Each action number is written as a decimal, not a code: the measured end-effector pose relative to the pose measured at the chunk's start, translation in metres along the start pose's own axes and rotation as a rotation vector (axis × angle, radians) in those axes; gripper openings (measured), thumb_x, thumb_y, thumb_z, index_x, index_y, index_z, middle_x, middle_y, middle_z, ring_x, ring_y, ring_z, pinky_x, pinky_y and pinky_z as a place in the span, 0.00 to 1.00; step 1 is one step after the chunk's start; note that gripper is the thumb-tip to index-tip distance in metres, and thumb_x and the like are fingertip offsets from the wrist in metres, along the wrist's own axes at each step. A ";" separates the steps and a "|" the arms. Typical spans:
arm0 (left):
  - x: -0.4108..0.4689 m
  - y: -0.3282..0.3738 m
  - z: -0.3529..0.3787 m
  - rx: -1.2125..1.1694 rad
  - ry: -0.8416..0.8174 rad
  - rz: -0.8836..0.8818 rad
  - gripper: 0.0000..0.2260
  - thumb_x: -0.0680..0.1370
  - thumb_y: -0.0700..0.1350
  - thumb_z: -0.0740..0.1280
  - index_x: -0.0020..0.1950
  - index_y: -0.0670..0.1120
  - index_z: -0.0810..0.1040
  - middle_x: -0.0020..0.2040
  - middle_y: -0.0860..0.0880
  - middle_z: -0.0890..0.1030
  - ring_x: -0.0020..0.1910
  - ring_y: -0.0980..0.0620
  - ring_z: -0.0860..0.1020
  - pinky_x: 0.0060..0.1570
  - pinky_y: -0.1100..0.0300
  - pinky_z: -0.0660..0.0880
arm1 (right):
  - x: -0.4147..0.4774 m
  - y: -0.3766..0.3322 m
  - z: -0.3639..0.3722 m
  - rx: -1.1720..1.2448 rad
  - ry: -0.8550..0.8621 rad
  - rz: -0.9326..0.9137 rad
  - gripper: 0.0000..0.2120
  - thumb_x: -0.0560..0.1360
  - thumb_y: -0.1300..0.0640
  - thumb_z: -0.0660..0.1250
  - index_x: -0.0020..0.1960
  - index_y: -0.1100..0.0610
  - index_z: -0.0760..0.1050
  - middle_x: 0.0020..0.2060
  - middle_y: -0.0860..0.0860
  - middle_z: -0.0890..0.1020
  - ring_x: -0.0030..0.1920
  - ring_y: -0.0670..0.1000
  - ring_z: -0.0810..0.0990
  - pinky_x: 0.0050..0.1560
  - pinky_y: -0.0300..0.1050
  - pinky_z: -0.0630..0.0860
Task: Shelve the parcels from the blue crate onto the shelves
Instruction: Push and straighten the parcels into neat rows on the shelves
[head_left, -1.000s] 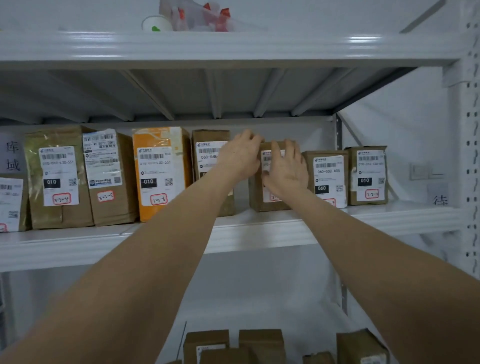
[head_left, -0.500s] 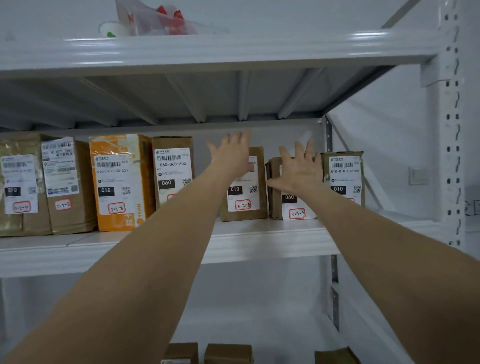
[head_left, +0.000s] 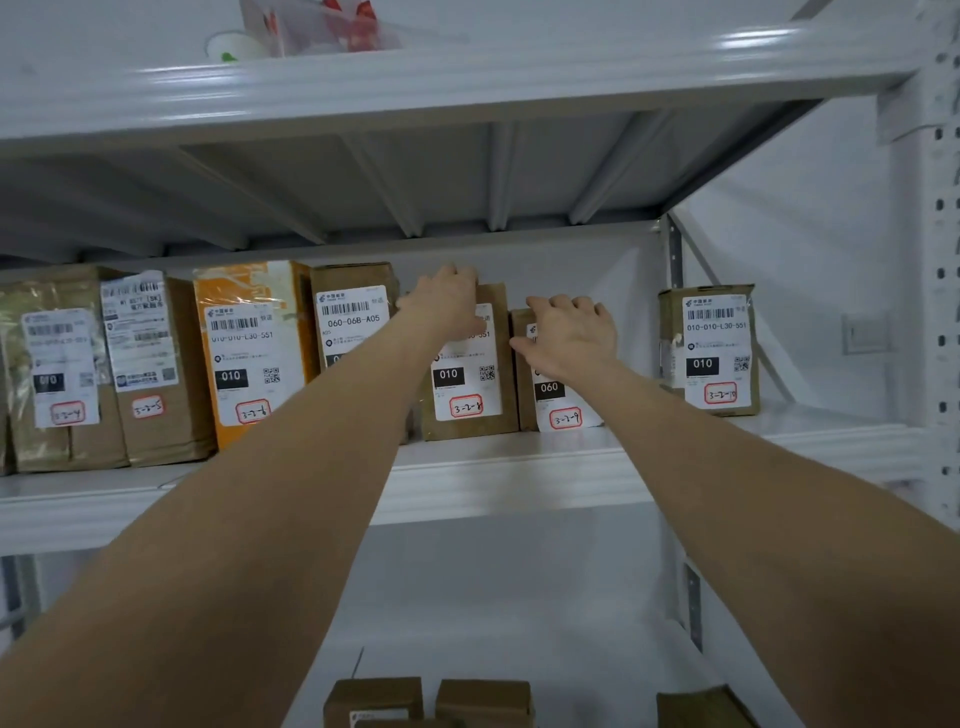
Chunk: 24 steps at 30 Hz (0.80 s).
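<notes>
Brown parcels with white labels stand in a row on the middle shelf (head_left: 519, 483). My left hand (head_left: 447, 306) grips the top of the parcel marked 3-2-8 (head_left: 467, 400), fingers curled over its upper edge. My right hand (head_left: 569, 338) grips the shorter parcel marked 3-2-9 (head_left: 561, 413) beside it, fingers over its top and thumb on its left edge. These two parcels touch each other. The blue crate is out of view.
Left of my hands stand the 060-06B parcel (head_left: 353, 317), an orange parcel (head_left: 249, 358) and further brown ones. Parcel 3-2-10 (head_left: 717, 353) stands apart at the right, near the upright post (head_left: 935, 260). More boxes (head_left: 483, 701) sit on the shelf below. A plastic bag (head_left: 322, 26) lies on the top shelf.
Both hands were spread open in front of the parcels; now they grip the tops of 3-2-8 and 3-2-9. These two parcels have shifted left, opening a gap before 3-2-10.
</notes>
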<state>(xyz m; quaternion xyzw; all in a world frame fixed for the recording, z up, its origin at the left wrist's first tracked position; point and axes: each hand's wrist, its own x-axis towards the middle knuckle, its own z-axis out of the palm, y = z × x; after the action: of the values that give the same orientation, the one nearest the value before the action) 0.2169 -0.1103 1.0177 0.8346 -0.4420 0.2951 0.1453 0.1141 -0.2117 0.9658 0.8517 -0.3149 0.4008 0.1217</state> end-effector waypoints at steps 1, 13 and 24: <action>-0.003 -0.001 -0.002 0.016 0.007 -0.010 0.26 0.76 0.48 0.68 0.70 0.44 0.64 0.67 0.43 0.68 0.65 0.41 0.69 0.65 0.37 0.65 | 0.000 -0.004 -0.001 0.017 0.004 0.000 0.27 0.78 0.40 0.58 0.74 0.50 0.62 0.69 0.55 0.71 0.70 0.59 0.66 0.69 0.56 0.60; -0.018 0.029 0.009 0.049 0.244 0.107 0.24 0.77 0.44 0.63 0.72 0.43 0.62 0.68 0.42 0.69 0.66 0.41 0.69 0.65 0.46 0.65 | -0.007 0.023 -0.013 0.074 0.061 0.058 0.29 0.80 0.44 0.56 0.77 0.50 0.52 0.77 0.55 0.54 0.77 0.60 0.48 0.74 0.61 0.47; -0.014 0.086 0.036 0.123 0.061 0.181 0.32 0.75 0.46 0.67 0.76 0.45 0.56 0.69 0.42 0.68 0.67 0.41 0.67 0.67 0.48 0.66 | -0.008 0.118 -0.024 -0.052 -0.077 0.370 0.37 0.74 0.39 0.65 0.76 0.50 0.55 0.77 0.58 0.52 0.75 0.68 0.42 0.68 0.74 0.45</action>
<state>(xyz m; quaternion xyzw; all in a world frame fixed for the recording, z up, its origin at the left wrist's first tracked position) 0.1538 -0.1684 0.9791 0.7892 -0.4922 0.3586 0.0799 0.0208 -0.2877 0.9699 0.7905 -0.4808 0.3754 0.0558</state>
